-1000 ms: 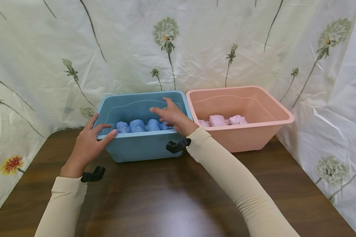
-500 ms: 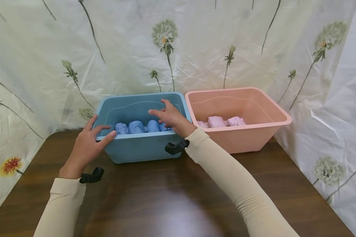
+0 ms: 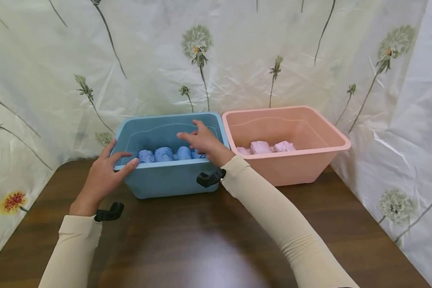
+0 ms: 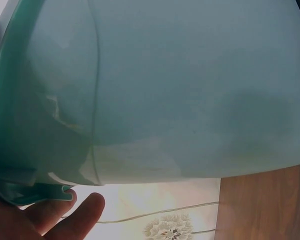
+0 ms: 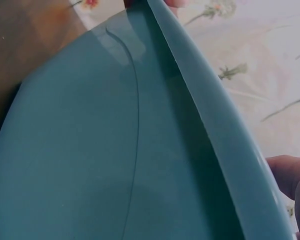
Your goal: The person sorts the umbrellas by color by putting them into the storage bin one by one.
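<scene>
A blue plastic bin (image 3: 173, 180) stands on the table with several blue rolled bundles (image 3: 163, 154), apparently cloth, in a row inside. My left hand (image 3: 102, 176) rests at its front left corner, fingers along the left rim and thumb by the front rim. In the left wrist view, extended fingers (image 4: 85, 215) show beside the rim's corner. My right hand (image 3: 206, 143) reaches over the front rim near the right corner, fingers spread above the bundles. The right wrist view is mostly the bin's outer wall (image 5: 90, 130), with part of the right hand (image 5: 295, 182) past the rim.
A pink bin (image 3: 284, 170) sits directly right of the blue one, with pink rolled bundles (image 3: 261, 147) at its bottom. Both stand toward the back of the dark wooden table (image 3: 187, 240). A flower-print sheet (image 3: 147, 52) hangs close behind and at both sides.
The bins and hands appear slightly further left in the head view, together with the background. Both hands keep their places at the blue bin.
</scene>
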### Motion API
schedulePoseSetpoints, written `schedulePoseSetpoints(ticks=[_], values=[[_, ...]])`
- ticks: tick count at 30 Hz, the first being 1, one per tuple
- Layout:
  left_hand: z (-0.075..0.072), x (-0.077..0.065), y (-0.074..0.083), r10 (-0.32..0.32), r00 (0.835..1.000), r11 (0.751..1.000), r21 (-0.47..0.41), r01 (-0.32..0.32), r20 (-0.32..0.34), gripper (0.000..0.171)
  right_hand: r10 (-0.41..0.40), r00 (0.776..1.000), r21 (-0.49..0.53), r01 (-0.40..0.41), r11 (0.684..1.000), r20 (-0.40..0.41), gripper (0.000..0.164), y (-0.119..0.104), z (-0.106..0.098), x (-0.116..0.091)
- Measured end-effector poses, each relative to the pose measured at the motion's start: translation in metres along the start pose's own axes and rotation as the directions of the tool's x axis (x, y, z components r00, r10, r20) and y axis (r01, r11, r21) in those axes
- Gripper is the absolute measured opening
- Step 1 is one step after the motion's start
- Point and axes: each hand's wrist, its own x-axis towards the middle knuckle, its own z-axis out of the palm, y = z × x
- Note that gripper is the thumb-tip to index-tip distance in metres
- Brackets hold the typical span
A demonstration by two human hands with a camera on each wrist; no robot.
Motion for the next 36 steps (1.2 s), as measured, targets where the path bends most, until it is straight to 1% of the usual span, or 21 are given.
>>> schedulePoseSetpoints(ticks=[4, 10, 15, 19, 24, 27, 31, 36], values=[[0.001, 0.002, 0.001, 0.004, 1.000, 1.000, -0.002, -0.004, -0.007, 0.056, -0.011, 1.000, 0.000, 0.011, 1.000, -0.005, 0.085, -0.001, -0.003, 0.000], [0.003, 0.005, 0.004, 0.023, 1.000, 1.000, -0.008, -0.023, -0.009, 0.055, 0.006, 1.000, 0.019, -0.006, 1.000, -0.016, 0.085, -0.003, -0.007, -0.002], [0.001, 0.004, 0.006, 0.028, 1.000, 0.999, -0.017, -0.029, -0.011, 0.054, 0.021, 1.000, 0.021, -0.021, 1.000, -0.019, 0.085, -0.004, -0.007, -0.003], [-0.002, 0.002, 0.004, 0.026, 1.000, 0.999, -0.020, -0.026, -0.011, 0.054, 0.018, 1.000, 0.025, -0.017, 1.000, -0.017, 0.084, -0.003, -0.004, -0.004], [0.001, 0.003, 0.004, 0.030, 1.000, 0.999, -0.031, -0.030, 0.001, 0.055, 0.022, 0.999, 0.025, -0.021, 0.999, -0.028, 0.084, 0.001, -0.006, -0.004], [0.002, 0.001, 0.004, 0.020, 1.000, 0.999, -0.034, -0.020, 0.004, 0.055, 0.026, 0.999, 0.024, -0.026, 0.999, -0.025, 0.084, 0.002, -0.005, -0.003], [0.001, -0.005, 0.001, -0.003, 1.000, 1.000, -0.031, 0.004, 0.005, 0.056, 0.041, 0.999, 0.028, -0.041, 0.999, -0.001, 0.085, 0.002, -0.001, -0.002], [0.002, -0.007, 0.002, 0.014, 1.000, 0.999, -0.036, -0.015, -0.008, 0.055, 0.053, 0.999, 0.043, -0.052, 0.998, -0.011, 0.084, 0.000, -0.001, -0.004]])
